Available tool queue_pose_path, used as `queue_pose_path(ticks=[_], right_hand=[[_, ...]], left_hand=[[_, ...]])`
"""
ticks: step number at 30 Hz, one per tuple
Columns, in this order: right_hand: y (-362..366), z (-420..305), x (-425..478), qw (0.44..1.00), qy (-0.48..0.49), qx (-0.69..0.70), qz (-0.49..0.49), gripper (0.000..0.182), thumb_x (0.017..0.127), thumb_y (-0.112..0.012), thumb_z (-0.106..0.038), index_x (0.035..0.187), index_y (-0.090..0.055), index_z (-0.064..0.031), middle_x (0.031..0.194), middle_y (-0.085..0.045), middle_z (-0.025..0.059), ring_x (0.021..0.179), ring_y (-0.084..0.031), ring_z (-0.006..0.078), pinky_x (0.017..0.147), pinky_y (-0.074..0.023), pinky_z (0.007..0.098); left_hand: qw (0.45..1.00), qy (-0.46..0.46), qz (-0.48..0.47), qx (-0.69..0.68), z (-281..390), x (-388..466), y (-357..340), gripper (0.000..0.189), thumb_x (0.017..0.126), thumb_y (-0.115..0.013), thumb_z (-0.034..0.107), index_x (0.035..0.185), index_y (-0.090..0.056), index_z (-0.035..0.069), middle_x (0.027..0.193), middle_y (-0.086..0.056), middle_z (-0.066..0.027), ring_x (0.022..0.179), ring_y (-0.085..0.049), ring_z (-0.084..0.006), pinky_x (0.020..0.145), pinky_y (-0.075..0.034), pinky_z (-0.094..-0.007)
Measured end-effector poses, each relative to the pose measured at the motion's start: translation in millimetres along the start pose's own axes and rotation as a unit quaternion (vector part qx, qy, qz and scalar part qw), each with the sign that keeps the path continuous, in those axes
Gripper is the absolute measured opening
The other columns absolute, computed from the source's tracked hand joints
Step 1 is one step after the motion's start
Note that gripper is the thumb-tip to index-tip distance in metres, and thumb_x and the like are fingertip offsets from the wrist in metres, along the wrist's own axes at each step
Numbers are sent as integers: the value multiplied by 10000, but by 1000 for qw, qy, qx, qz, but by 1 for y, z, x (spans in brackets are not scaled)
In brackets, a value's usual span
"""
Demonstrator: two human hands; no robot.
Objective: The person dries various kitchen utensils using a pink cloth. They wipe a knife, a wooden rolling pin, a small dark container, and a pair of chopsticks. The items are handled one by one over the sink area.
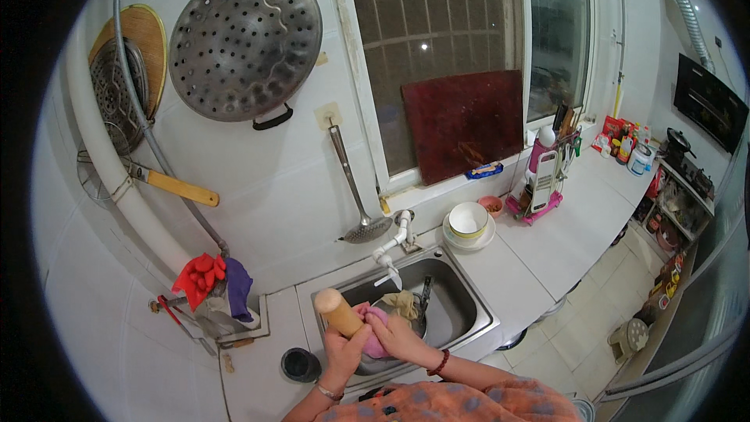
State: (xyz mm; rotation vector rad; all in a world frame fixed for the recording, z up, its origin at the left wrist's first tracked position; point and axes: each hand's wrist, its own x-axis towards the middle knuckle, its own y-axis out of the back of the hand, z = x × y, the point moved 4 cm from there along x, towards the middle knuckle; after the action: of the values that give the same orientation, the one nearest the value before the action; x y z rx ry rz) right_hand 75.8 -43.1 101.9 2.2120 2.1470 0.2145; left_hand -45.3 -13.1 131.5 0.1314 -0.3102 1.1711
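Over the front left of the stainless steel sink (pixel 474 299), my left hand (pixel 341 353) grips a tan cylindrical object (pixel 344 317), tilted with its pale round end up and to the left. Whether it is a vessel or solid cannot be told. My right hand (pixel 397 337) presses a bunched pink cloth (pixel 375 347) against its lower end. Behind my hands, a metal pan or bowl (pixel 419 325), partly hidden, sits in the sink with a beige cloth (pixel 402 305) in it. A dark handle (pixel 428 291) rises beside it. The white faucet (pixel 394 244) reaches over the basin.
Left of the sink stands a dark round cup (pixel 300 364). Stacked bowls (pixel 469 220), a small pink bowl (pixel 491 205) and a pink utensil rack (pixel 533 202) occupy the right counter (pixel 527 264). A skimmer (pixel 357 199) and perforated steamer tray (pixel 246 44) hang on the wall.
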Motion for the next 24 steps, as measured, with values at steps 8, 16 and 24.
queue_pose_path(ticks=[8,16,24], right_hand=[[25,-59,-7,945,298,-54,122,380,847,-502,-129,1208,-456,-19,1235,-431,170,1134,-434,299,965,-345,367],[17,-19,16,959,85,269,29,228,933,-408,-203,995,-507,-7,896,-554,75,887,-548,159,812,-436,289],[-9,-22,18,834,24,542,-99,476,966,-324,-414,1224,-452,-35,1049,-566,126,1003,-554,218,907,-432,352]], left_hand=[[966,87,-30,240,-1,0,13,315,712,-687,181,945,-578,-1,832,-643,-91,755,-618,-162,686,-493,-311],[941,117,-151,279,-12,-15,5,382,685,-711,249,929,-567,-8,798,-634,-85,736,-622,-181,673,-496,-322],[913,309,-193,-185,-32,-29,-1,212,852,-589,196,970,-570,21,817,-597,-57,712,-597,-146,590,-495,-311]])
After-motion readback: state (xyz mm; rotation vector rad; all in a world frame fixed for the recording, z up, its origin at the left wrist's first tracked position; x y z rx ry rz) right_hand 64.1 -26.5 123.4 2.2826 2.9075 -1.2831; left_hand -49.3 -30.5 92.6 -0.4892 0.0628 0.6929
